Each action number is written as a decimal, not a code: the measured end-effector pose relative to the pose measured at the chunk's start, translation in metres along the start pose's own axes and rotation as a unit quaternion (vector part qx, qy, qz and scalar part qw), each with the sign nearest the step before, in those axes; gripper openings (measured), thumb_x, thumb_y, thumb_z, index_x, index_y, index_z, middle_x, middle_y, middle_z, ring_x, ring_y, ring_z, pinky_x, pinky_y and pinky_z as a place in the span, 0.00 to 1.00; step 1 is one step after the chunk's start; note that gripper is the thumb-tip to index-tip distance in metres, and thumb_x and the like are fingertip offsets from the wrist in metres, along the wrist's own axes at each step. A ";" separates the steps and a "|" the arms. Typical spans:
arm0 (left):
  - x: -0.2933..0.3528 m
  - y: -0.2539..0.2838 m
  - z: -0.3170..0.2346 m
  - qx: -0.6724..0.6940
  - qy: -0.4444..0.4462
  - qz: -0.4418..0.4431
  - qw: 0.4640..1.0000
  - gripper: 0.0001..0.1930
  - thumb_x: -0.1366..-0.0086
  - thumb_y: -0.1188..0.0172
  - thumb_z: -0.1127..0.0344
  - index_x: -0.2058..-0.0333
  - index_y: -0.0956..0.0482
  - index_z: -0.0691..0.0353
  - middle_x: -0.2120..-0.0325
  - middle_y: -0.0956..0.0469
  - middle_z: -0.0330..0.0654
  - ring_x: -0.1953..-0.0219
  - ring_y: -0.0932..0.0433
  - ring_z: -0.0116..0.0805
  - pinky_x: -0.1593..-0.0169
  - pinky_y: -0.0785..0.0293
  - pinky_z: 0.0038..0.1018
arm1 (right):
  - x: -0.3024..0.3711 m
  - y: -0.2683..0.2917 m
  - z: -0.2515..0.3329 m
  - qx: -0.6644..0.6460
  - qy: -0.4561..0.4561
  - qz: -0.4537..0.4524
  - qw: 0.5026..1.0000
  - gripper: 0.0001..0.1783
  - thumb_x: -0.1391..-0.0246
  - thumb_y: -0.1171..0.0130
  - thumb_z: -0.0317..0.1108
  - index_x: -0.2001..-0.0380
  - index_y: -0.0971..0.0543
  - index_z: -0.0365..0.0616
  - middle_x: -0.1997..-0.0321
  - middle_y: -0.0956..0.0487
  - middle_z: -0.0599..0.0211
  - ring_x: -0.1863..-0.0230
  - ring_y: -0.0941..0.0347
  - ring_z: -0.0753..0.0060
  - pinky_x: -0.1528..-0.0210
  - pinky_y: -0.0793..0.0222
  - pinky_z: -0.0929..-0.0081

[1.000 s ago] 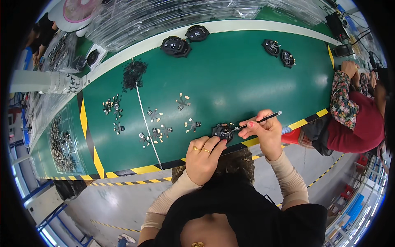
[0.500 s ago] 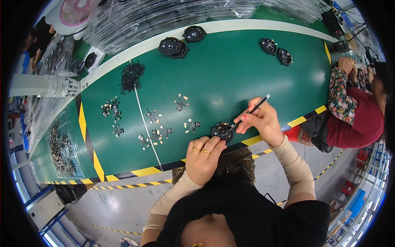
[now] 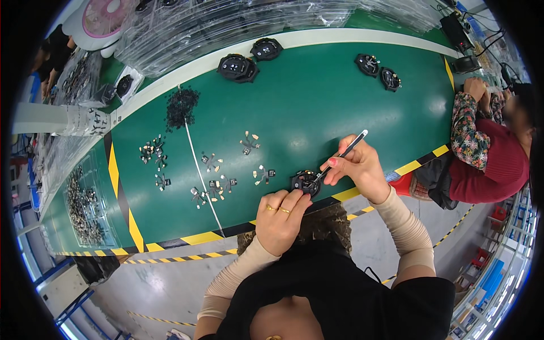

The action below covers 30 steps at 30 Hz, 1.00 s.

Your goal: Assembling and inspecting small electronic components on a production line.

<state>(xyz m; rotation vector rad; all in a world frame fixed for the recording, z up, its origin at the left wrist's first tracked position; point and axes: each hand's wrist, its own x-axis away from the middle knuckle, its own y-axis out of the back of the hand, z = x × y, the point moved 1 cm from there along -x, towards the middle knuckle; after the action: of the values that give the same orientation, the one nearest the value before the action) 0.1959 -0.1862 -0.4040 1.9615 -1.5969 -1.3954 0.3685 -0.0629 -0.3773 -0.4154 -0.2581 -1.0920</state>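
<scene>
A round black housing (image 3: 306, 182) with small parts inside lies near the table's front edge. My left hand (image 3: 281, 218) steadies it, fingertips pressed on its near left rim. In my right hand (image 3: 358, 165) is a slim pen-like tool (image 3: 352, 143), dark with a whitish upper end. Thumb and fingers pinch it, and its lower tip reaches into the housing. To the left lie small connector pieces with short dark leads, one (image 3: 264, 174) beside the housing and another (image 3: 249, 143) farther back.
Several connector clusters (image 3: 215, 187) and a heap of tiny black pieces (image 3: 182, 106) lie left. More housings stand at the back, centre (image 3: 238, 67) and right (image 3: 367, 64). A clear tray (image 3: 90, 215) of parts sits far left. A co-worker (image 3: 498, 153) sits right.
The right hand and the tool have shifted very slightly left, the tip still inside the housing. My left hand stays on the housing.
</scene>
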 end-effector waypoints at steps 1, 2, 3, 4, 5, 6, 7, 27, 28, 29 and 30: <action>0.001 -0.001 0.000 -0.008 -0.003 -0.004 1.000 0.16 0.54 0.28 0.71 0.63 0.17 0.58 0.61 0.22 0.35 0.62 0.26 0.36 0.60 0.31 0.32 | 0.000 -0.001 0.001 0.005 -0.005 -0.003 1.000 0.11 0.40 0.44 0.21 0.61 0.36 0.43 0.67 0.18 0.48 0.74 0.18 0.63 0.73 0.22 0.74; 0.001 -0.001 0.000 -0.015 -0.006 -0.009 1.000 0.16 0.54 0.28 0.71 0.63 0.16 0.58 0.61 0.21 0.34 0.62 0.26 0.35 0.61 0.31 0.32 | 0.000 -0.001 0.001 0.010 -0.011 -0.006 1.000 0.11 0.40 0.44 0.21 0.61 0.36 0.43 0.67 0.18 0.48 0.74 0.18 0.63 0.73 0.22 0.74; 0.001 0.000 0.000 -0.015 -0.007 -0.009 1.000 0.16 0.54 0.28 0.71 0.63 0.16 0.58 0.61 0.21 0.34 0.62 0.26 0.35 0.61 0.31 0.32 | -0.001 -0.001 0.002 0.010 -0.010 -0.006 1.000 0.11 0.40 0.44 0.21 0.61 0.36 0.43 0.67 0.18 0.48 0.74 0.18 0.63 0.73 0.22 0.74; 0.002 0.001 0.001 -0.037 -0.019 0.001 0.999 0.14 0.53 0.29 0.70 0.64 0.16 0.57 0.60 0.20 0.33 0.63 0.26 0.34 0.61 0.31 0.31 | -0.001 -0.001 0.002 0.008 -0.012 -0.005 1.000 0.11 0.40 0.44 0.21 0.61 0.36 0.43 0.67 0.18 0.48 0.74 0.18 0.63 0.73 0.22 0.74; 0.002 0.001 0.001 -0.060 -0.031 0.011 0.998 0.13 0.52 0.30 0.69 0.64 0.15 0.57 0.60 0.19 0.32 0.63 0.27 0.33 0.61 0.32 0.30 | -0.001 -0.001 0.002 0.007 -0.014 -0.003 1.000 0.11 0.39 0.44 0.21 0.61 0.35 0.43 0.68 0.18 0.49 0.74 0.18 0.63 0.73 0.22 0.74; 0.002 0.002 0.000 -0.059 -0.032 0.011 0.998 0.13 0.52 0.30 0.69 0.64 0.15 0.57 0.60 0.19 0.32 0.63 0.27 0.33 0.61 0.32 0.30 | -0.001 -0.001 0.002 0.007 -0.014 -0.004 1.000 0.11 0.39 0.44 0.21 0.61 0.35 0.43 0.68 0.18 0.49 0.74 0.18 0.63 0.73 0.22 0.74; 0.001 0.002 0.000 -0.070 -0.035 0.009 0.997 0.13 0.52 0.30 0.69 0.64 0.15 0.56 0.59 0.19 0.31 0.64 0.27 0.33 0.62 0.32 0.29 | -0.001 -0.001 0.002 0.007 -0.013 -0.005 1.000 0.11 0.39 0.44 0.21 0.61 0.35 0.43 0.68 0.18 0.49 0.74 0.18 0.63 0.73 0.22 0.74; -0.009 0.005 -0.003 -0.110 -0.043 0.011 0.993 0.10 0.49 0.35 0.71 0.65 0.15 0.56 0.61 0.18 0.29 0.75 0.32 0.27 0.60 0.36 0.27 | 0.025 -0.041 -0.006 0.530 0.262 -0.043 0.806 0.17 0.49 0.34 0.29 0.54 0.19 0.42 0.59 0.24 0.62 0.69 0.22 0.61 0.70 0.25 0.67; -0.008 0.005 -0.004 -0.112 -0.037 0.019 0.993 0.11 0.49 0.35 0.72 0.65 0.15 0.57 0.61 0.18 0.29 0.74 0.32 0.28 0.60 0.35 0.27 | 0.027 -0.043 -0.005 0.531 0.269 -0.047 0.802 0.17 0.49 0.35 0.28 0.54 0.19 0.42 0.58 0.25 0.62 0.69 0.22 0.61 0.70 0.25 0.67; -0.007 0.003 -0.004 -0.110 -0.033 0.025 0.993 0.11 0.50 0.36 0.72 0.65 0.15 0.57 0.61 0.18 0.30 0.74 0.31 0.29 0.60 0.35 0.28 | 0.028 -0.042 -0.005 0.527 0.256 -0.037 0.809 0.18 0.50 0.35 0.26 0.53 0.21 0.43 0.56 0.25 0.60 0.68 0.22 0.59 0.68 0.24 0.66; -0.007 0.000 -0.004 -0.104 -0.042 0.017 0.994 0.11 0.50 0.36 0.72 0.65 0.15 0.57 0.61 0.18 0.30 0.74 0.31 0.29 0.60 0.35 0.28 | 0.026 -0.040 -0.005 0.534 0.259 -0.047 0.803 0.18 0.50 0.35 0.26 0.53 0.21 0.43 0.56 0.25 0.60 0.68 0.22 0.59 0.68 0.24 0.66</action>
<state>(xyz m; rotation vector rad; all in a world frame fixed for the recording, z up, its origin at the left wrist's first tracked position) 0.1995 -0.1815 -0.3979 1.7702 -1.4473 -1.5789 0.3439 -0.1019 -0.3632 0.9159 -0.3622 -0.9472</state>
